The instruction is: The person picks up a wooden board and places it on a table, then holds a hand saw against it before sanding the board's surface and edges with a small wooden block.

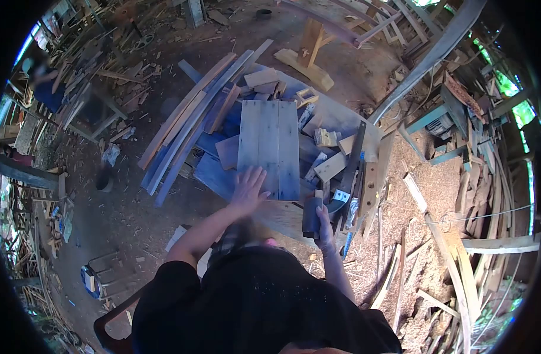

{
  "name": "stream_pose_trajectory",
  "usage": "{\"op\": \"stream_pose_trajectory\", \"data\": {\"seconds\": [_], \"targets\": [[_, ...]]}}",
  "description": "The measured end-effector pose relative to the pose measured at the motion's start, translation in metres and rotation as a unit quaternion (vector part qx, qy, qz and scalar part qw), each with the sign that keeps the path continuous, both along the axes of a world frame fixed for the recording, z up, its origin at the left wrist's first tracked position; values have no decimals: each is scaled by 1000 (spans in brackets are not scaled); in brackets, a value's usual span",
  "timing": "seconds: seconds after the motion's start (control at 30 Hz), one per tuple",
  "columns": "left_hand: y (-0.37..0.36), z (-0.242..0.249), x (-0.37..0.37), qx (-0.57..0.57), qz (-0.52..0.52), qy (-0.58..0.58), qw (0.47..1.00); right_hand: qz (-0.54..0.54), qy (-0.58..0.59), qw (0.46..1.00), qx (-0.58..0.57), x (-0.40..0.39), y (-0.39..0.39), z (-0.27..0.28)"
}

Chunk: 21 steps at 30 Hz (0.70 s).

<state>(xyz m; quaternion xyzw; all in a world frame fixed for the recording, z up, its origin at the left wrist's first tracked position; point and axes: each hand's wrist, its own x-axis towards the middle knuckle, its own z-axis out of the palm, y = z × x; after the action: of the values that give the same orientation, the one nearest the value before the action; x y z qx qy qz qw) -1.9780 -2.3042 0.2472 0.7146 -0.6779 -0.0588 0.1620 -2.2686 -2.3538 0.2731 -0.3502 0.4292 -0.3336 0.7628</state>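
Observation:
A panel of grey wooden planks (268, 138) with small dark nail marks lies in front of me on the cluttered workbench. My left hand (251, 187) rests flat on its near left corner, fingers spread. Just off the panel's near right corner, my right hand (324, 229) grips a sanding block (311, 218), which looks like wood wrapped in dark grey sandpaper. The block is held upright and apart from the panel. Part of my right hand's fingers is hidden behind it.
Long planks (190, 118) lie along the bench's left side. Wood offcuts (331, 167) and a yellowish block (326, 137) sit right of the panel. A stool (96, 280) stands at lower left. Sawdust (424, 236) and boards cover the right floor. Another person (48, 88) is at far left.

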Motion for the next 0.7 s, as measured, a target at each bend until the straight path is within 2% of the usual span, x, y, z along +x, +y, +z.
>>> {"op": "stream_pose_trajectory", "data": {"seconds": [0.2, 0.57, 0.67, 0.7], "targets": [[0, -1, 7, 27, 7, 2, 1000, 37, 22, 999, 13, 15, -6, 9], [5, -12, 7, 14, 5, -8, 1000, 14, 38, 999, 12, 31, -3, 15], [-2, -2, 5, 14, 3, -7, 1000, 18, 43, 999, 4, 31, -2, 20], [-6, 14, 2, 48, 21, 11, 999, 22, 44, 999, 1, 31, -1, 22]]}}
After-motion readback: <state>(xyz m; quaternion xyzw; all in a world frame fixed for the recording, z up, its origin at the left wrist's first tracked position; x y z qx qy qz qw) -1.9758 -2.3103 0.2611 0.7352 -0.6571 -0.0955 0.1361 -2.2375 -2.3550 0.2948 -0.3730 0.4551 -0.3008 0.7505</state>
